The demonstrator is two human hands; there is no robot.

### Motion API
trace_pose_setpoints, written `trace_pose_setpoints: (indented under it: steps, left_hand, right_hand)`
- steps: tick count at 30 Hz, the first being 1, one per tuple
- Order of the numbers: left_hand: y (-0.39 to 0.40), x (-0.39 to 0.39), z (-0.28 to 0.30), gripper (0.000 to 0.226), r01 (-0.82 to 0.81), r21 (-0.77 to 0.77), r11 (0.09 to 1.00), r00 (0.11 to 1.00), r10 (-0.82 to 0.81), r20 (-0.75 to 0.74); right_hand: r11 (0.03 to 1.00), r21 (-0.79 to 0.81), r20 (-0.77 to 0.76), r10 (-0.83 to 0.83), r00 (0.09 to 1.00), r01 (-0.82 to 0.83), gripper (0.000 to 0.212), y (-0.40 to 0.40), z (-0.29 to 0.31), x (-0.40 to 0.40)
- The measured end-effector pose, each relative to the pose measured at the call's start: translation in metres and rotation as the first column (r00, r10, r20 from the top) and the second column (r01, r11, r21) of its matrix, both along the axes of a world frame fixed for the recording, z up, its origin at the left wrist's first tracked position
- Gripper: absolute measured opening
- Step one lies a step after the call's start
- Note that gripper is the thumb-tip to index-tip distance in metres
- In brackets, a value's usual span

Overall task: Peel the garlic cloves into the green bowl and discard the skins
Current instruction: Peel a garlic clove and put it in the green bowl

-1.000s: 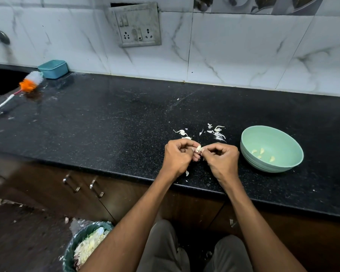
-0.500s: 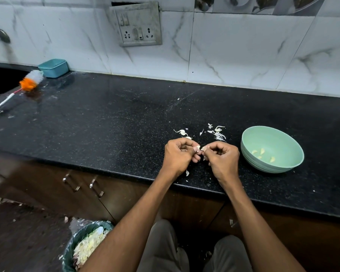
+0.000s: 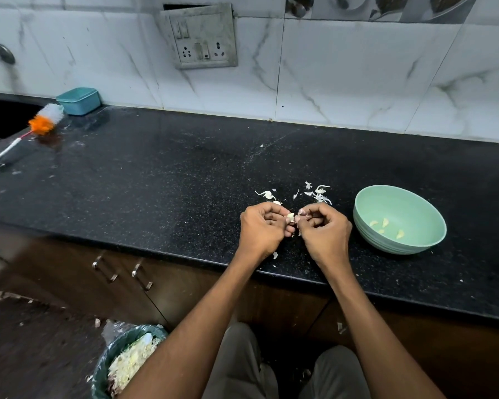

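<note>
My left hand [image 3: 264, 230] pinches a small pale garlic clove [image 3: 290, 217] above the front of the black counter. My right hand [image 3: 323, 230] meets it fingertip to fingertip, pinching a bit of skin at the clove. The green bowl [image 3: 415, 246] stands just right of my right hand with several peeled cloves [image 3: 385, 223] in it. Loose white garlic skins [image 3: 319, 194] lie on the counter just beyond my hands.
On the floor at lower left, a lined bin [image 3: 110, 358] is filled with skins. An orange and white brush [image 3: 41, 123] and a teal box [image 3: 78, 100] sit at the counter's far left by the sink. Drawer handles [image 3: 140, 276] are below the counter edge.
Both hands stay together at the same spot; the fingers have shifted slightly on the clove, and the right fingertips have pulled a little away with a bit of skin.
</note>
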State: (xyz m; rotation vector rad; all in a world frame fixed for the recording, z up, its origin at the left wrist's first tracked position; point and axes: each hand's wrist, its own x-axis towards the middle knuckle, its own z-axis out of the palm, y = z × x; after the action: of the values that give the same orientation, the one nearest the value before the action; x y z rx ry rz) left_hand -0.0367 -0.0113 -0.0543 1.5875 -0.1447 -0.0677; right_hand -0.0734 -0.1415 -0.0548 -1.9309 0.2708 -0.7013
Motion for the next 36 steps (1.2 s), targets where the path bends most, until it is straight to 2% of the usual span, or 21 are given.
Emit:
trace_pose_setpoints:
  steps: [3, 7, 18, 29, 34, 36]
  left_hand:
    - [-0.0004, 0.0, -0.0006, 0.012, -0.035, 0.004, 0.999, 0.999, 0.035, 0.01]
    - [0.0002, 0.0001, -0.0014, 0.011, -0.039, 0.039, 0.998, 0.999, 0.038, 0.037]
    - [0.0, 0.0018, -0.0049, 0.02, -0.054, 0.167, 0.984, 0.991, 0.033, 0.128]
    - [0.0008, 0.003, -0.0059, 0.023, 0.02, 0.195, 0.981, 0.986, -0.052, 0.161]
    - [0.0003, 0.0043, -0.007, 0.007, 0.023, 0.18, 0.983, 0.986, -0.052, 0.158]
    - [0.0008, 0.0048, -0.0078, 0.008, 0.029, 0.179, 0.983, 0.987, -0.057, 0.153]
  right_hand:
    - [1.0, 0.017, 0.012, 0.021, 1.0, -0.021, 0.02, -0.0003, 0.0, 0.0003]
    - [0.997, -0.026, 0.017, 0.068, 0.998, -0.068, 0.013, 0.0005, 0.0015, -0.0007]
    - [0.994, -0.078, 0.018, 0.081, 0.997, -0.079, 0.019, 0.0003, -0.0008, -0.0016]
    - [0.999, 0.013, 0.014, 0.046, 0.999, -0.046, 0.013, -0.0015, -0.0021, -0.0007]
    - [0.999, 0.053, -0.011, -0.012, 1.0, 0.013, 0.023, -0.0015, -0.0008, 0.0022]
    - [0.995, 0.094, -0.03, -0.027, 0.999, 0.03, 0.022, -0.0026, -0.003, 0.0045]
